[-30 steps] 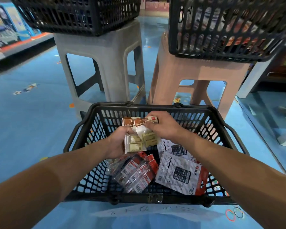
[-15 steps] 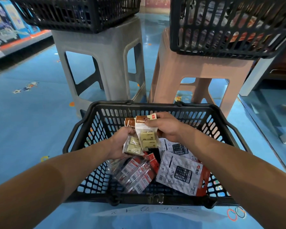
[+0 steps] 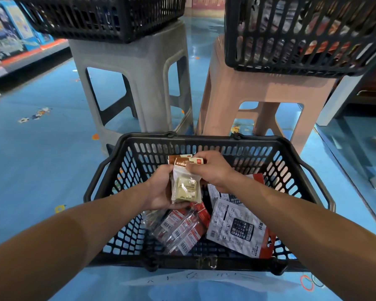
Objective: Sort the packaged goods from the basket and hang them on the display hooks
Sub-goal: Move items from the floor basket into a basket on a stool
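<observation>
Blue floor [image 3: 41,170] lies open across the left of the frame. A grey stool [image 3: 139,68] and a pink stool [image 3: 258,88] stand side by side at upper centre, black crates [image 3: 302,40] overhanging their seats. The black basket [image 3: 204,139] fills the lower centre, its far rim just before the stools. Inside lie calculator packs [image 3: 237,224] at right and clear red-labelled packs [image 3: 178,231] at centre. Above them the left hand [image 3: 159,192] cups stacked eraser packets [image 3: 186,187], fingers curled under; the right hand [image 3: 213,170] pinches the top header.

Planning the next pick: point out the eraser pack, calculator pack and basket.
eraser pack [image 3: 186,187], head view, beige blocks.
calculator pack [image 3: 234,227], head view, printed front.
basket [image 3: 204,139], head view, far rim.
</observation>
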A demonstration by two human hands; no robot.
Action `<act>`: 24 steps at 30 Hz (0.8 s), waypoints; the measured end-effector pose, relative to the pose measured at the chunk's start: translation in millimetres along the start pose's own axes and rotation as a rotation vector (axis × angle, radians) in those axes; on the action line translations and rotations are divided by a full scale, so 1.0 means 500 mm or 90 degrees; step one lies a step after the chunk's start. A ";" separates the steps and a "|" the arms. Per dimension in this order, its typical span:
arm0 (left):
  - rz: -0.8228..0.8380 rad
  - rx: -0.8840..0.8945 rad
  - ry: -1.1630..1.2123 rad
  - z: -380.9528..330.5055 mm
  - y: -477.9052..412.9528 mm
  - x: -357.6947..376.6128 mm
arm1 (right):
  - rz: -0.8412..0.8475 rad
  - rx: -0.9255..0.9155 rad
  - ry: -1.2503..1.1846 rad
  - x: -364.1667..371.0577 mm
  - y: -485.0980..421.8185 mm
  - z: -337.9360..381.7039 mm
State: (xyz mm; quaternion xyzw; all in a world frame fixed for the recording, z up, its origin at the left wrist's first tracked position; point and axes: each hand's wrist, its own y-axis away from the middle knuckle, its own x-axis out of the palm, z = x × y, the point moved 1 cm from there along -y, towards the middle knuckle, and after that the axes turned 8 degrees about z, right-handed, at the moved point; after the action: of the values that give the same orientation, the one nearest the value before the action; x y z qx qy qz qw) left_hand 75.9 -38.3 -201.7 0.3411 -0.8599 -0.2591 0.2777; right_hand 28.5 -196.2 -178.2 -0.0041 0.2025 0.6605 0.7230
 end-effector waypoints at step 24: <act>0.162 0.015 -0.056 -0.004 -0.023 0.019 | 0.243 0.128 -0.331 0.026 0.003 -0.054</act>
State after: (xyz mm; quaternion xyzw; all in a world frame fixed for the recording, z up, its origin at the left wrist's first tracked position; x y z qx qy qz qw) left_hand 76.7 -52.8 -204.6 0.2208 -0.9106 -0.2263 0.2663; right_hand 19.9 -190.8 -206.5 0.2739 0.0724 0.7396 0.6105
